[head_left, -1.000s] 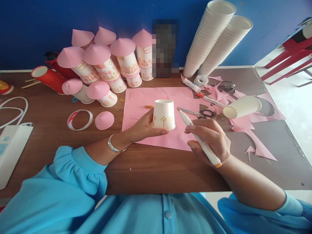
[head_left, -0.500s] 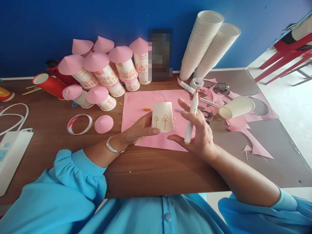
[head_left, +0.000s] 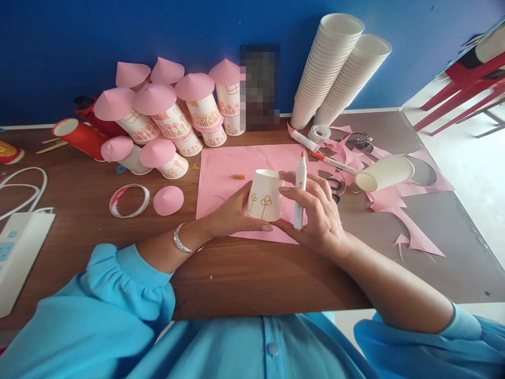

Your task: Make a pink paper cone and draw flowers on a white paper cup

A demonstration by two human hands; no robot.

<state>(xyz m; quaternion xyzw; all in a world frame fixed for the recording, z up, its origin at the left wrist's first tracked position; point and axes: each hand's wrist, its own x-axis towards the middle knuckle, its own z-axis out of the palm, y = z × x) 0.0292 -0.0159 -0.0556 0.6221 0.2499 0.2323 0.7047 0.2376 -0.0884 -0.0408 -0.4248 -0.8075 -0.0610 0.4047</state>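
Head view: flower-drawn paper cup [head_left: 265,190], center of frame, held in left hand [head_left: 235,215]. White marker [head_left: 300,181], tip up, held in right hand [head_left: 322,221], which also touches the cup's right side. Pink sheet [head_left: 221,164], mid-frame, beneath. Stacked white cups [head_left: 325,68], upper right.

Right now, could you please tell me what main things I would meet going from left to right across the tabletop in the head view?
White power strip, white ring, loose pink cone, orange cap, flower-drawn cup, white marker, white cup lying on its side.
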